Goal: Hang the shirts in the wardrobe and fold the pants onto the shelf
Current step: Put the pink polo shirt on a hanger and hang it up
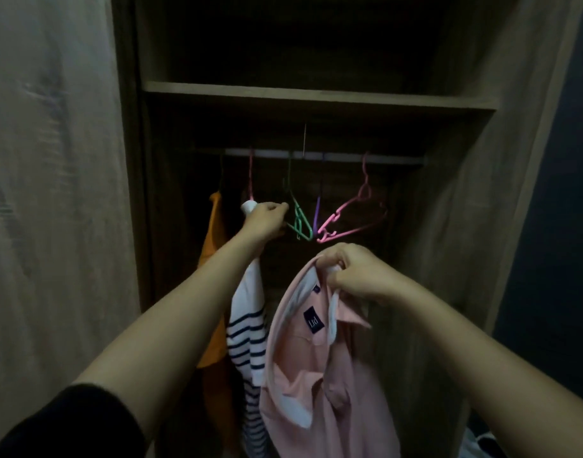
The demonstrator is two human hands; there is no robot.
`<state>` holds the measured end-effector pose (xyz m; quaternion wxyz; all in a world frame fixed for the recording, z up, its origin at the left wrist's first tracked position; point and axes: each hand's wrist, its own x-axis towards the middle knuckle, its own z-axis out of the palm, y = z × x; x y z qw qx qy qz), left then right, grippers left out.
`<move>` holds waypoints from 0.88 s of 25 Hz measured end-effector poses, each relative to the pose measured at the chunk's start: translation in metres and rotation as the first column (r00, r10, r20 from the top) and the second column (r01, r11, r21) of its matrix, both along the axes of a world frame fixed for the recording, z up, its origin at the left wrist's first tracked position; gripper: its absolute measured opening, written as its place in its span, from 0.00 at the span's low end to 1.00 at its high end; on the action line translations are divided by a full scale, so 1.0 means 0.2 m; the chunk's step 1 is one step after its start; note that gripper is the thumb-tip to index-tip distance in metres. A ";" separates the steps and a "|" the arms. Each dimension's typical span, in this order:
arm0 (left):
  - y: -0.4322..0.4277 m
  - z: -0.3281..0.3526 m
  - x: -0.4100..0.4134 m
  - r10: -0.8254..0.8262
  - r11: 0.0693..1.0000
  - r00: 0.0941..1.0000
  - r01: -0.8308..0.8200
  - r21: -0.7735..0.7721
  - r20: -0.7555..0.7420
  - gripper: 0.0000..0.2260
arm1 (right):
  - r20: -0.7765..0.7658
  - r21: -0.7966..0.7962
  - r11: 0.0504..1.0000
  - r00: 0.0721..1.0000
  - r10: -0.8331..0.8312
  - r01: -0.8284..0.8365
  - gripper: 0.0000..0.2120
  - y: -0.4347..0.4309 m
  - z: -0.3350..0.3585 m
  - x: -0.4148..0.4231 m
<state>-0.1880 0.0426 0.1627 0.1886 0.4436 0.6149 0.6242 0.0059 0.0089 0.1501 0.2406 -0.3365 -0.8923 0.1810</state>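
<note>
My right hand (348, 271) grips the collar of a pink shirt (311, 365), which hangs down in front of the open wardrobe. My left hand (265, 219) reaches up under the rail (316, 157) and its fingers curl on the end of a green hanger (300, 223). Just behind that hand a white shirt with navy stripes (247, 332) hangs on a pink hanger, and an orange garment (214, 292) hangs to its left. A purple hanger (317, 214) and a bare pink hanger (353, 216) dangle to the right.
A wooden shelf (316, 94) spans the wardrobe above the rail, dark above it. Open wardrobe doors (52, 193) stand at both sides. A dark wall (554, 226) is at the far right.
</note>
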 end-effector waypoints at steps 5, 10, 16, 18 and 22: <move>0.51 0.01 -0.05 0.050 0.988 0.993 -0.034 -0.152 0.103 0.32 | 0.016 0.114 0.993 0.999 0.032 -0.034 0.15 0.21 0.01 0.08; 0.66 0.07 -0.09 0.130 0.990 0.984 -0.137 -0.044 -0.124 0.12 | 0.029 0.120 0.992 0.999 0.040 -0.043 0.18 0.36 0.00 0.16; 0.35 0.13 0.07 0.209 0.973 0.950 -0.226 -0.046 -0.231 0.13 | 0.006 0.096 0.995 1.000 -0.002 0.002 0.19 0.43 -0.08 0.13; 0.13 0.01 0.14 0.272 0.960 0.936 -0.279 -0.003 -0.226 0.11 | 0.010 0.086 0.996 1.000 -0.016 0.015 0.17 0.40 -0.12 0.11; -0.28 -0.35 0.13 0.309 0.951 0.931 -0.297 0.086 -0.193 0.10 | 0.032 0.090 0.995 0.999 -0.038 0.035 0.14 0.32 -0.21 0.06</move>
